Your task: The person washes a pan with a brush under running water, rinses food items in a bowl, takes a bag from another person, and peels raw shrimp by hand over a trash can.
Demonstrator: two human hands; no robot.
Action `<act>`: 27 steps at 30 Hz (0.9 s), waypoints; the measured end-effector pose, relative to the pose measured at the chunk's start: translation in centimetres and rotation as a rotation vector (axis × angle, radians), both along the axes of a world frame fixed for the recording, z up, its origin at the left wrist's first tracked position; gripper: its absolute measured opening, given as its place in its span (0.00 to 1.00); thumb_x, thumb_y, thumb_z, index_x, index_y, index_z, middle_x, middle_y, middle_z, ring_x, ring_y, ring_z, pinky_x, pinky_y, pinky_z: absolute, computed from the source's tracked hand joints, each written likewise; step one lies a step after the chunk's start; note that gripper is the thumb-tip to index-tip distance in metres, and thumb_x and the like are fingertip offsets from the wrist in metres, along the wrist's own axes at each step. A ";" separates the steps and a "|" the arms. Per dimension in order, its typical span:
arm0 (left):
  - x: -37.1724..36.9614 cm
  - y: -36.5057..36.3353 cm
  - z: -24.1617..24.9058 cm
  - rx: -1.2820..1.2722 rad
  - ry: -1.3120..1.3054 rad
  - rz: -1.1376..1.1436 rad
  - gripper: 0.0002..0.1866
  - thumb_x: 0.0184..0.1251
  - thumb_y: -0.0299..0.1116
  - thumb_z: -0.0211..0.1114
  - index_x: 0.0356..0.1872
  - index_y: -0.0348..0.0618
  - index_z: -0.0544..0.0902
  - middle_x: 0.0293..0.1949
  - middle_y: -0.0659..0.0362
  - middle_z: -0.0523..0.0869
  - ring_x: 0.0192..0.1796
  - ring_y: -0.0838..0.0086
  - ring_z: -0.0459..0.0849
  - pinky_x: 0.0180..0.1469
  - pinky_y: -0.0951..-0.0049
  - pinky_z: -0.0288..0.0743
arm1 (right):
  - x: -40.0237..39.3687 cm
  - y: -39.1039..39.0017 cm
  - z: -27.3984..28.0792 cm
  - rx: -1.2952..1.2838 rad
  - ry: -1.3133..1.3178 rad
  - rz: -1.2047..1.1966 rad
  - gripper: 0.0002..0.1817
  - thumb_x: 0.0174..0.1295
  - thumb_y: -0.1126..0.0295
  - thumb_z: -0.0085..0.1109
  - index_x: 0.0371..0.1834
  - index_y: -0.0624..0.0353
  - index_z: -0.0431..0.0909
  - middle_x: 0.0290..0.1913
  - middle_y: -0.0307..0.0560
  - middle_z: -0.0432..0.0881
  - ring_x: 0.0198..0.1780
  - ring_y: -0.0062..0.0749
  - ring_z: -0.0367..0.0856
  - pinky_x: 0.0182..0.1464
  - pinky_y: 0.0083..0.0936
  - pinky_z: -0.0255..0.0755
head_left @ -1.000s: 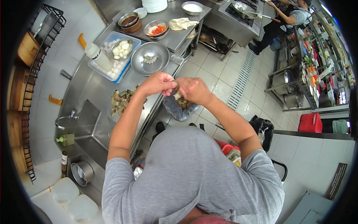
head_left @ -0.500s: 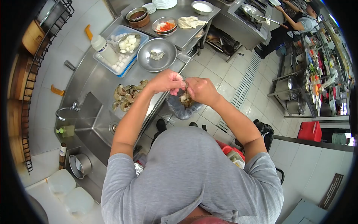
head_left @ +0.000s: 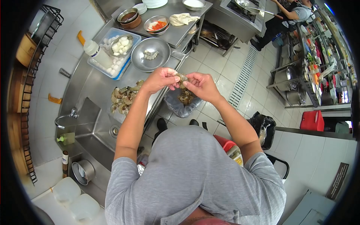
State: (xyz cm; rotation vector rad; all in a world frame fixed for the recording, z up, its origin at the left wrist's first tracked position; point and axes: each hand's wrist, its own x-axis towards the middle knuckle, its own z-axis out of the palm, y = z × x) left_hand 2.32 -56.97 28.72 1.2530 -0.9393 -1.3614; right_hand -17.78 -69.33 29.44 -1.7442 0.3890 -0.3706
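Observation:
A shrimp (head_left: 181,79) is held between both hands, above a bin lined with a clear bag (head_left: 182,107) that has shells (head_left: 185,97) in it. My left hand (head_left: 161,80) pinches it from the left, and my right hand (head_left: 201,85) grips its other side. A pile of unpeeled shrimp (head_left: 123,98) lies on the steel counter (head_left: 144,108), left of my left forearm. Beyond my hands, a metal bowl (head_left: 139,62) holds a few pale peeled shrimp (head_left: 150,55).
A blue tray (head_left: 117,78) holds eggs, a bowl and a bottle (head_left: 98,52). A sink with a faucet (head_left: 73,113) is at left. Bowls and plates stand on the back table (head_left: 174,36). A co-worker (head_left: 296,17) stands near the stove at upper right.
My hands have moved slightly apart, and the shrimp between them now shows more. The view has shifted a little, moving the counter items left and up.

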 end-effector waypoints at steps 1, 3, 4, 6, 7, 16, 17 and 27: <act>0.0 -0.2 0.0 -0.019 0.008 -0.016 0.07 0.71 0.31 0.66 0.40 0.37 0.84 0.32 0.59 0.87 0.34 0.79 0.86 0.38 0.75 0.84 | 0.1 0.1 0.1 0.015 0.005 -0.017 0.09 0.69 0.72 0.61 0.46 0.67 0.84 0.29 0.38 0.85 0.29 0.16 0.79 0.30 0.17 0.73; -0.1 -0.3 -0.2 -0.045 0.077 -0.003 0.07 0.71 0.30 0.65 0.41 0.36 0.84 0.33 0.58 0.87 0.35 0.78 0.86 0.39 0.74 0.84 | 0.0 -0.1 0.2 0.118 -0.001 -0.005 0.09 0.68 0.72 0.62 0.45 0.66 0.85 0.30 0.38 0.85 0.29 0.16 0.79 0.30 0.17 0.73; -0.1 -0.3 -0.3 -0.058 0.112 0.005 0.07 0.71 0.30 0.65 0.41 0.36 0.84 0.34 0.58 0.87 0.35 0.77 0.86 0.40 0.73 0.85 | 0.0 -0.5 0.0 0.207 -0.011 0.025 0.08 0.68 0.71 0.63 0.44 0.65 0.86 0.30 0.38 0.85 0.28 0.17 0.79 0.30 0.18 0.74; 0.0 -0.2 -0.3 -0.081 0.160 -0.032 0.07 0.71 0.30 0.65 0.41 0.36 0.84 0.35 0.58 0.87 0.36 0.77 0.86 0.41 0.72 0.85 | -0.2 -1.1 -0.6 0.335 -0.033 0.065 0.08 0.68 0.71 0.64 0.44 0.65 0.86 0.31 0.40 0.86 0.29 0.18 0.80 0.31 0.18 0.75; 0.0 -0.1 -0.2 -0.092 0.185 -0.048 0.06 0.71 0.30 0.65 0.41 0.37 0.84 0.35 0.58 0.87 0.36 0.76 0.86 0.41 0.72 0.85 | -0.3 -1.5 -1.2 0.373 -0.046 0.075 0.09 0.68 0.71 0.64 0.44 0.65 0.86 0.31 0.40 0.86 0.29 0.19 0.80 0.31 0.19 0.76; -0.7 -0.3 -0.6 -0.147 0.383 -0.001 0.07 0.71 0.30 0.65 0.43 0.37 0.84 0.40 0.56 0.89 0.40 0.74 0.87 0.46 0.72 0.82 | -0.8 -0.3 -1.4 0.532 -0.208 -0.100 0.10 0.66 0.77 0.64 0.49 0.67 0.81 0.37 0.43 0.85 0.35 0.24 0.83 0.36 0.22 0.79; -0.7 -0.4 -0.6 -0.143 0.355 0.024 0.07 0.71 0.30 0.65 0.43 0.37 0.85 0.41 0.56 0.89 0.41 0.74 0.87 0.46 0.72 0.81 | -0.8 0.0 -0.9 0.409 -0.228 -0.164 0.11 0.65 0.77 0.64 0.50 0.66 0.80 0.38 0.43 0.85 0.36 0.24 0.84 0.36 0.22 0.79; -1.0 -1.2 -0.2 -0.076 0.375 0.059 0.09 0.71 0.33 0.66 0.45 0.39 0.85 0.39 0.60 0.88 0.42 0.77 0.86 0.43 0.74 0.80 | -1.9 0.1 2.5 -0.352 -0.175 -0.023 0.15 0.53 0.79 0.73 0.42 0.61 0.78 0.34 0.45 0.84 0.32 0.29 0.87 0.36 0.22 0.80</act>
